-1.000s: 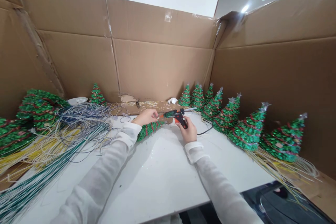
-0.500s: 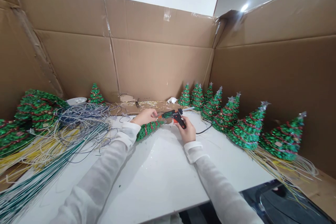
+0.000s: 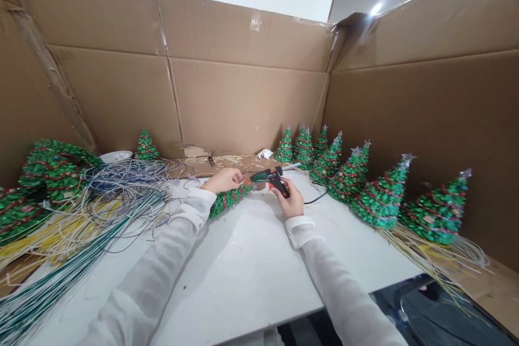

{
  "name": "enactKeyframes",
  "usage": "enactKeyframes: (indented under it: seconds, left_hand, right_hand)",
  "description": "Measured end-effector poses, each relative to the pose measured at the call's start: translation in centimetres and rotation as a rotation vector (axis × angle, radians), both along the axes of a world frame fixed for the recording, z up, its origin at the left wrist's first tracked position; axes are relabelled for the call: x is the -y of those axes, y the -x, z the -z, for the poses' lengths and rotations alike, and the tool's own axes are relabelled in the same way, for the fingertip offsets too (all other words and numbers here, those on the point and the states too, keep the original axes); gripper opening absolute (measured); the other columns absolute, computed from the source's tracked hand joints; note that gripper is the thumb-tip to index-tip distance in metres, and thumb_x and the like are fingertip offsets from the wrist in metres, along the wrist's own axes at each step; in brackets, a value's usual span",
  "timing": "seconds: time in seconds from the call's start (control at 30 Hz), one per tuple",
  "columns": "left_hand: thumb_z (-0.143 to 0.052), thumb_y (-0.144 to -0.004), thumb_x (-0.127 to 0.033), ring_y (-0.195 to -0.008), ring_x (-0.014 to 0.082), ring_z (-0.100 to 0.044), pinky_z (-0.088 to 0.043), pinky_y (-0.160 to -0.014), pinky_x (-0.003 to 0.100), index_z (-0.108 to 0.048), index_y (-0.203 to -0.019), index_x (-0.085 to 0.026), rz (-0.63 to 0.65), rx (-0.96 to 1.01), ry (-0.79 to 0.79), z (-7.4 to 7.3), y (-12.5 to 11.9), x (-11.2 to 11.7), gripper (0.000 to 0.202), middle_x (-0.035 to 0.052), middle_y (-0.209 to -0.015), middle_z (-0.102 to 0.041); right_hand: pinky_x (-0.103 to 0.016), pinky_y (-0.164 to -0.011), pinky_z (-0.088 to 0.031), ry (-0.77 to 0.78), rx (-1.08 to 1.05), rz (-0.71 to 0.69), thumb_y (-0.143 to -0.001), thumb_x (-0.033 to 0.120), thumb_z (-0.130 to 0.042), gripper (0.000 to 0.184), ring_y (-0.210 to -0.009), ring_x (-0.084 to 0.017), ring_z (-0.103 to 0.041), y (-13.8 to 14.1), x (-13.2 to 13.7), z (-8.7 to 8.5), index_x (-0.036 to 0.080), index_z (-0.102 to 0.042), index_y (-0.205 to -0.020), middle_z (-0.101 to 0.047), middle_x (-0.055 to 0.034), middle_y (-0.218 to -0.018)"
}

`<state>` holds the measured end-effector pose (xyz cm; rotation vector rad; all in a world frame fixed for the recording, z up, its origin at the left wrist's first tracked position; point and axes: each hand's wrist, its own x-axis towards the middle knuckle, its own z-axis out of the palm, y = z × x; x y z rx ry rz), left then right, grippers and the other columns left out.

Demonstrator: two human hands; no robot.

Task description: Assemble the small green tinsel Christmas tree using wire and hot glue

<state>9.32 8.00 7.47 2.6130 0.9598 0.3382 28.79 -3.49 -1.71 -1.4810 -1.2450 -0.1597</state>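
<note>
Green foil Christmas tree (image 3: pixel 229 199) lies on its side on a white tabletop (image 3: pixel 243 281), near the table's far edge and between the person's two hands, with red garland spiralling around it. Its narrow top points right. The left hand (image 3: pixel 224 180) is closed, curled over that narrow top. The right hand (image 3: pixel 291 201) grips a black-and-orange hot glue gun (image 3: pixel 272 177) by its handle, nozzle aimed left toward the left hand, with a black cord (image 3: pixel 314 200) trailing right. Similar trees (image 3: pixel 381 200) stand in a row along the right, before a cardboard wall (image 3: pixel 243 102). Bundled coloured wires (image 3: pixel 121 194) sprawl left.
</note>
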Motion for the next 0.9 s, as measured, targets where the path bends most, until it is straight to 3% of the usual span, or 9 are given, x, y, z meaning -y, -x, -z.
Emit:
enactKeyframes:
  seconds: [0.2, 0.4, 0.57, 0.73, 0.9]
  left_hand:
    - [-0.057, -0.065, -0.016, -0.069, 0.0147, -0.062, -0.042, -0.061, 0.020, -0.067, -0.073, -0.014, 0.003, -0.009, -0.077, 0.2, -0.1, -0.2, 0.013, 0.0038, -0.076, -0.070]
    - [-0.056, -0.067, -0.016, -0.067, 0.0141, -0.060, -0.039, -0.059, 0.020, -0.065, -0.070, -0.016, 0.047, -0.029, -0.151, -0.3, 0.2, 0.4, 0.009, 0.0015, -0.073, -0.069]
    - [-0.053, -0.071, -0.013, -0.069, 0.0142, -0.058, -0.037, -0.060, 0.022, -0.061, -0.070, -0.018, 0.190, -0.127, -0.404, -0.6, 0.6, 1.7, 0.010, 0.0000, -0.073, -0.066]
    - [-0.052, -0.079, -0.014, -0.075, 0.0148, -0.057, -0.036, -0.069, 0.025, -0.059, -0.069, -0.018, 0.349, -0.192, -0.627, 0.3, 1.3, 3.4, 0.013, 0.0002, -0.077, -0.064]
    - [-0.050, -0.084, -0.018, -0.079, 0.0167, -0.055, -0.034, -0.073, 0.029, -0.059, -0.078, -0.016, 0.370, -0.217, -0.782, 1.3, 1.8, 4.2, 0.011, 0.0034, -0.082, -0.062]
  right_hand:
    - [-0.029, -0.062, -0.046, -0.064, -0.162, 0.115, -0.072, 0.056, -0.053, 0.047, -0.067, -0.019, -0.058, -0.5, -0.2, 0.2, 0.018, -0.056, -0.100, -0.064, -0.0058, -0.080]
    - [-0.029, -0.063, -0.045, -0.049, -0.151, 0.086, -0.072, 0.056, -0.053, 0.047, -0.068, -0.019, -0.058, -0.3, -0.2, 0.1, 0.018, -0.056, -0.100, -0.064, -0.0060, -0.080]
    - [-0.028, -0.063, -0.045, -0.039, -0.096, 0.055, -0.075, 0.053, -0.052, 0.043, -0.069, -0.018, -0.059, -0.2, -0.1, -0.1, 0.018, -0.056, -0.100, -0.064, -0.0050, -0.081]
    - [-0.027, -0.063, -0.044, -0.003, 0.039, 0.005, -0.075, 0.048, -0.053, 0.035, -0.069, -0.018, -0.058, -0.3, 0.6, -0.6, 0.019, -0.059, -0.093, -0.065, -0.0044, -0.080]
    - [-0.025, -0.060, -0.042, 0.043, 0.111, -0.057, -0.075, 0.045, -0.054, 0.030, -0.066, -0.017, -0.057, -0.6, 1.4, -1.0, 0.019, -0.060, -0.090, -0.065, -0.0030, -0.077]
